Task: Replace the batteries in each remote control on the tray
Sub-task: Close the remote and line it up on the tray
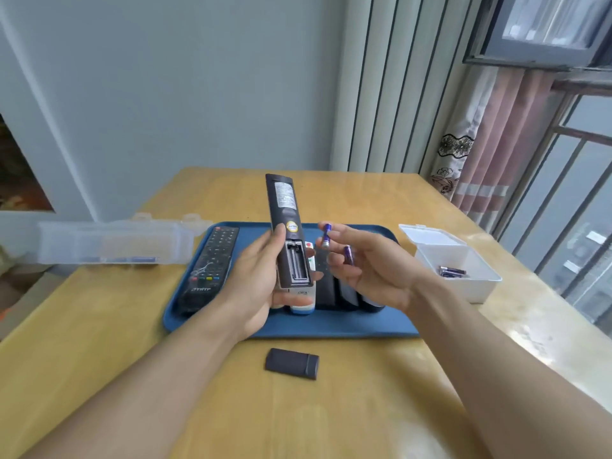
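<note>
My left hand (261,276) holds a dark grey remote (287,226) upright above the blue tray (331,323), back side toward me, its battery compartment (296,261) open and empty. My right hand (364,263) is just to the right of it and grips two purple batteries: one (327,235) pinched at the fingertips near the compartment, the other (347,255) tucked between the fingers. The remote's dark battery cover (292,363) lies on the wooden table in front of the tray. On the tray lie a black remote (208,263), a white remote (302,298) and more dark remotes (344,288), partly hidden by my hands.
A white open box (463,283) at the right of the tray holds several purple batteries (452,271). A clear plastic box (112,240) stands at the left. The table's right edge runs along a window with curtains.
</note>
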The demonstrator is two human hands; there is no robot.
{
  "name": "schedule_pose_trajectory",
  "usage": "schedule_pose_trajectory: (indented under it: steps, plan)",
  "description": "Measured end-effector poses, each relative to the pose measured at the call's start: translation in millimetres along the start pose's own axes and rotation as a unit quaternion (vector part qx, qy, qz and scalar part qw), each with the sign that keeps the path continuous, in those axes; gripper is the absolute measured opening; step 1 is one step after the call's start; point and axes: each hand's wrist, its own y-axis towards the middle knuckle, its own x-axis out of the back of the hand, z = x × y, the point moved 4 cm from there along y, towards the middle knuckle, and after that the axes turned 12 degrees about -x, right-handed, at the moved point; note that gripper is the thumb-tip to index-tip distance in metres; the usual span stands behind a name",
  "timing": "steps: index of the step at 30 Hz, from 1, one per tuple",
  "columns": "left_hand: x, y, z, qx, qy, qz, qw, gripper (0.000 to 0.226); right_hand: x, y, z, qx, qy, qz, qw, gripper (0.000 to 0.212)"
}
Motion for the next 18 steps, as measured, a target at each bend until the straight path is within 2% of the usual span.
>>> schedule_pose_trajectory:
  steps: [2,5,10,14,18]
  plan:
    - [3.1,1.4,1.3,0.005,0.007,0.008,1.0,0.033,1.2,-0.7,0.6,0.014,-0.044,-0.027,0.999,0.018]
    - [4.6,2.3,2.0,0.003,0.001,0.017,1.0,0.033,7.1,-6.5,2.2,0.077,-0.117,-0.107,0.984,0.023]
    - [-1.4,-0.8,5.9,0.02,0.001,0.07,0.997,0.036,2.5,-21.9,-7.5,0.216,-0.245,-0.185,0.927,0.015]
    - [-6.4,-6.2,12.0,0.044,-0.014,0.101,0.994,0.042,-5.7,-27.8,-13.0,0.281,-0.304,-0.2,0.888,0.014]
    - [-6.7,-6.4,13.3,0.049,-0.02,0.116,0.992,0.046,-5.7,-26.2,-12.8,0.281,-0.326,-0.208,0.879,0.017]
